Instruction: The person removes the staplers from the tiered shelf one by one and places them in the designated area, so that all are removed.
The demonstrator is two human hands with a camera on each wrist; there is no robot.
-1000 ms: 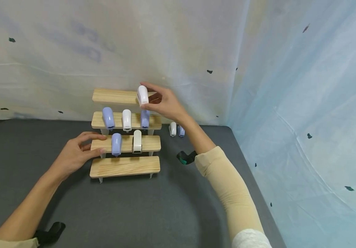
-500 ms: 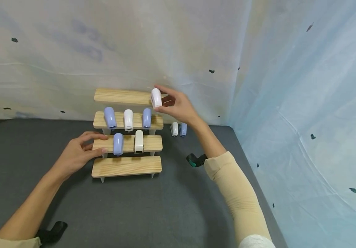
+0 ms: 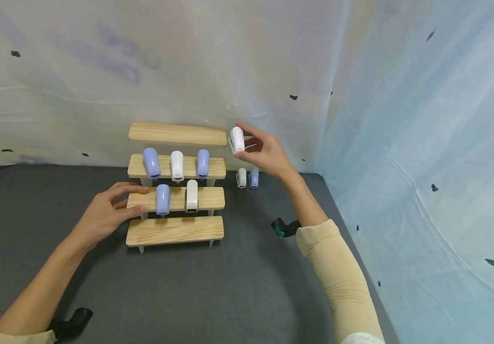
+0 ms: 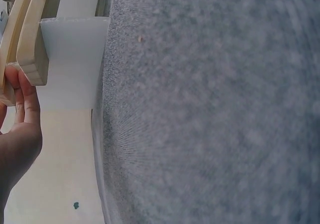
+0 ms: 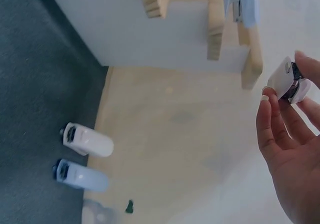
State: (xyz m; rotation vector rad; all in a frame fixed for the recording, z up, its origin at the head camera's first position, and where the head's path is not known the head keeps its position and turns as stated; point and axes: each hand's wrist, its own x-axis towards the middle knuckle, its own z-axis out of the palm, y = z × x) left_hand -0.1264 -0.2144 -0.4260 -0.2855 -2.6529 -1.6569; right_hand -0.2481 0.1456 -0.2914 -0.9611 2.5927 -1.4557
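Note:
My right hand (image 3: 268,153) pinches a small white stapler (image 3: 237,139) between thumb and fingers, in the air just right of the top board's end. In the right wrist view the stapler (image 5: 289,82) shows its metal inside. My left hand (image 3: 105,215) grips the left end of a tiered wooden stand (image 3: 174,230), thumb at the front edge and fingers at the back of one board. On that board are a lavender stapler (image 3: 163,199) and a cream stapler (image 3: 192,195). One board higher, a white stapler (image 3: 177,165) stands between two lavender ones.
Right of the stand, a white stapler (image 3: 241,178) and a lavender stapler (image 3: 253,178) stand on the dark tabletop (image 3: 178,296) by the back sheet. A pale plastic sheet (image 3: 247,57) hangs behind, another along the right. Both forearms have black straps.
My right hand has carried the white stapler rightward and slightly down, from over the top board to beyond its right end. My left hand stays at the stand's left end.

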